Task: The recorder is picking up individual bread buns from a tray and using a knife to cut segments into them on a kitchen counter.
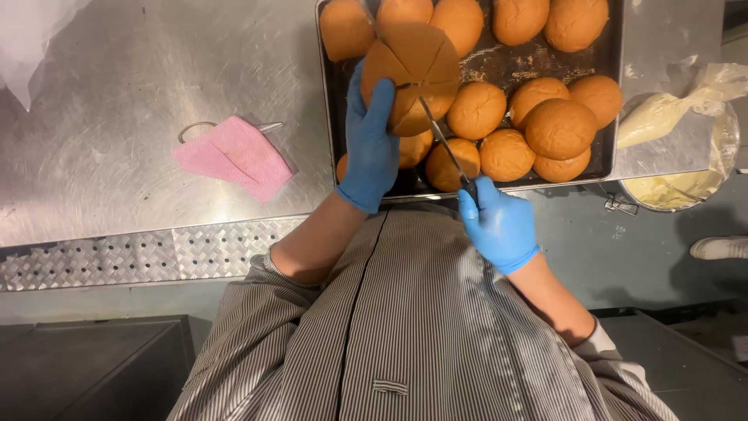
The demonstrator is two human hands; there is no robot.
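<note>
Head camera, looking straight down over a person in a grey striped jacket who stands at a brushed steel surface point(117, 93).

The left hand point(372, 144), in a blue glove, grips a round golden-brown bun point(413, 74) from below and holds it up over the near left part of a dark baking tray point(615, 93). The bun's smooth domed top shows thin cut lines that cross near the middle and divide it into wedges.

The right hand point(499, 226), also in a blue glove, is closed around the dark handle of a narrow knife point(444, 140). The blade runs up and to the left, and its tip meets the bun near where the cuts cross.

The tray holds more than a dozen similar uncut buns point(559, 129), packed close and touching each other, with crumbs on the bare patch of tray between the rows.

To the left, well apart from the tray, a folded pink cloth point(238, 156) lies on the surface. To the right of the tray, a clear piping bag point(670, 113) of pale yellow cream rests over a round bowl point(728, 152) holding more cream.
</note>
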